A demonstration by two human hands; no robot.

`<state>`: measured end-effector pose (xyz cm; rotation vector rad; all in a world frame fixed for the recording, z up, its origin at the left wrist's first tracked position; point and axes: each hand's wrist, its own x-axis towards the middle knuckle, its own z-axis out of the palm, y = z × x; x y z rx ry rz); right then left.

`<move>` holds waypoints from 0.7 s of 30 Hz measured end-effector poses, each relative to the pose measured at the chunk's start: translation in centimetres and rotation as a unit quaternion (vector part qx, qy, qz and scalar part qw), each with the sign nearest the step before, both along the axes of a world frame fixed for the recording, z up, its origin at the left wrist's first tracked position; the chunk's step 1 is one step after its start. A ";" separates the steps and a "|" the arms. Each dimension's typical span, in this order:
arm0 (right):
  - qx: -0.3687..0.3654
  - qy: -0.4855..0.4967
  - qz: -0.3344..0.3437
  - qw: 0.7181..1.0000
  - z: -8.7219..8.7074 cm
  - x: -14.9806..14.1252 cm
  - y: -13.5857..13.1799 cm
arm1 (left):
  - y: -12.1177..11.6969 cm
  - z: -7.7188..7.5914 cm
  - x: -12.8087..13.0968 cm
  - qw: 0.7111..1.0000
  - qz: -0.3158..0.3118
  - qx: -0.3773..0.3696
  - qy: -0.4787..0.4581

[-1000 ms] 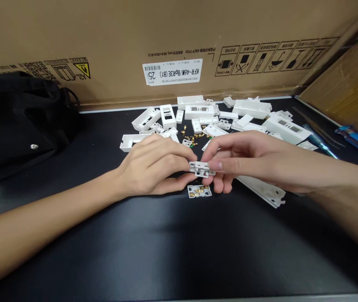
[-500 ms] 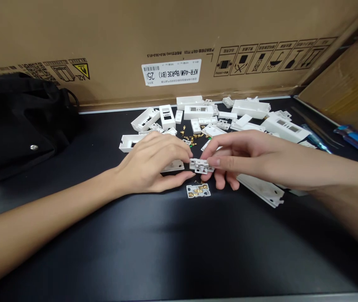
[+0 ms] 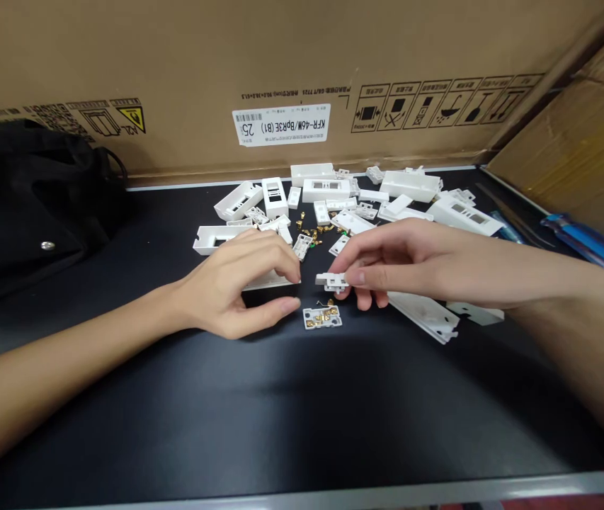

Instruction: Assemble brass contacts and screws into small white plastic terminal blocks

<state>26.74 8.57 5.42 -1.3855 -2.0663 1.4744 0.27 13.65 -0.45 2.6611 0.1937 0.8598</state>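
Here we are at the black workbench [image 3: 302, 418], and all eyes are on the right hand [image 3: 413, 265]: thumb and fingers are closed on a small white plastic socket piece [image 3: 327, 280], pinching it by its right end, just above the bench. The left hand [image 3: 241, 283] stands apart from it, with the fingers loosely curved and spread, gripping nothing we can pick out. That hand is cupped over a long white plastic strip [image 3: 272, 282], though we can't tell from here whether the fingertips touch it. Just below the gap between the hands sits a white socket base [image 3: 323, 316] fitted with brass contacts, lying flat on the bench. Beyond the hands, we've got a scattered heap of white plastic housings [image 3: 326, 191], with loose brass contacts [image 3: 312, 232] among them. Right beside the right hand's fingers lies a long white plastic plate [image 3: 423, 316]. Over on the left, a black bag [image 3: 25, 205] slumps against a big cardboard box [image 3: 280, 71], and a blue-handled screwdriver [image 3: 585, 239] lies off to the right.
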 end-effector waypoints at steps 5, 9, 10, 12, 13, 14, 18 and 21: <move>0.013 -0.023 0.027 0.999 0.4 -0.2 -0.1 | -1.9 0.1 0.0 0.999 0.038 -0.007 0.028; 0.005 -0.023 0.038 0.999 0.3 -0.3 -0.1 | -3.5 0.0 0.5 0.994 0.078 -0.040 0.066; 0.002 -0.028 0.036 0.999 0.2 -0.3 -0.2 | -3.7 0.0 0.6 0.993 0.085 -0.047 0.072; -0.007 -0.031 0.033 0.999 0.0 -0.2 -0.4 | -4.0 -0.2 0.7 0.990 0.100 -0.057 0.087; -0.013 -0.028 0.030 0.999 0.0 -0.2 -0.6 | -4.0 -0.2 0.7 0.988 0.105 -0.059 0.094; -0.019 -0.024 0.024 0.999 -0.1 -0.1 -0.8 | -4.0 -0.3 0.7 0.987 0.110 -0.061 0.100; -0.026 -0.018 -0.011 0.999 -0.6 0.1 -1.7 | -3.7 -0.5 0.6 0.987 0.103 -0.068 0.099; -0.001 -0.018 -0.040 0.999 -1.0 0.1 -2.3 | -3.6 -0.6 0.6 0.988 0.092 -0.078 0.095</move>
